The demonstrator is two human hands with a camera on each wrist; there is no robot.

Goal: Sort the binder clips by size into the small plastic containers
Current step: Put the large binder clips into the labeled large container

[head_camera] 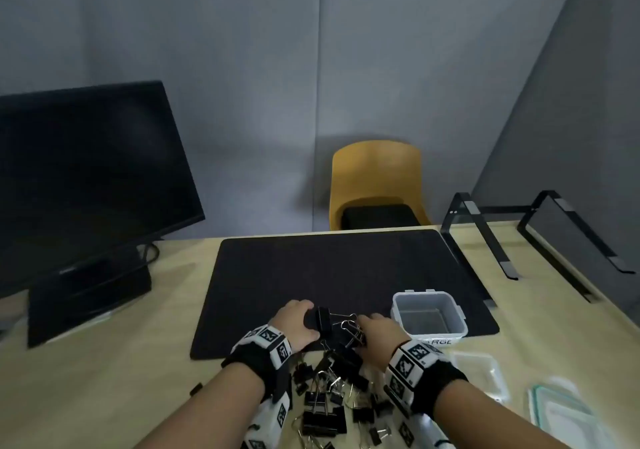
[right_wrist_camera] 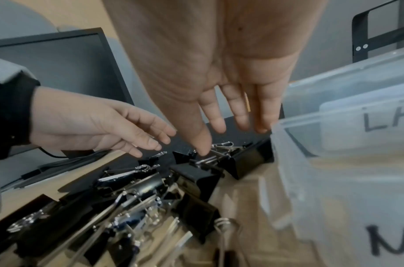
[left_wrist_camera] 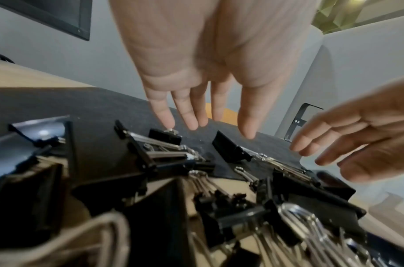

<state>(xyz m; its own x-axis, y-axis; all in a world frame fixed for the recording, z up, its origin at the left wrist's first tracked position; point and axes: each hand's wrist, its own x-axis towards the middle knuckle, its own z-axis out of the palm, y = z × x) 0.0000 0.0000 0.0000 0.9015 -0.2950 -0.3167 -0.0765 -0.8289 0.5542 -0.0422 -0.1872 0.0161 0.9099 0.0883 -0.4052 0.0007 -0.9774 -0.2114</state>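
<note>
A heap of black binder clips [head_camera: 329, 400] of mixed sizes lies at the near edge of the black mat [head_camera: 329, 268] and on the wooden desk. A large clip [head_camera: 323, 320] sits at the far end of the heap, between my hands. My left hand [head_camera: 294, 324] hovers over it with straight fingers [left_wrist_camera: 191, 115], holding nothing. To its right, my right hand [head_camera: 377, 330] is spread flat, and its thumb tip [right_wrist_camera: 202, 142] touches a clip's wire handles [right_wrist_camera: 219, 153]. An empty clear container [head_camera: 429, 294] labelled LARGE stands just right of that hand.
A second clear container [right_wrist_camera: 356, 207] marked with an M shows close in the right wrist view. Two clear lids [head_camera: 481, 376] lie on the desk at the right. A monitor [head_camera: 86, 178] stands at the left, a black laptop stand [head_camera: 485, 237] at the far right, a yellow chair [head_camera: 377, 185] behind.
</note>
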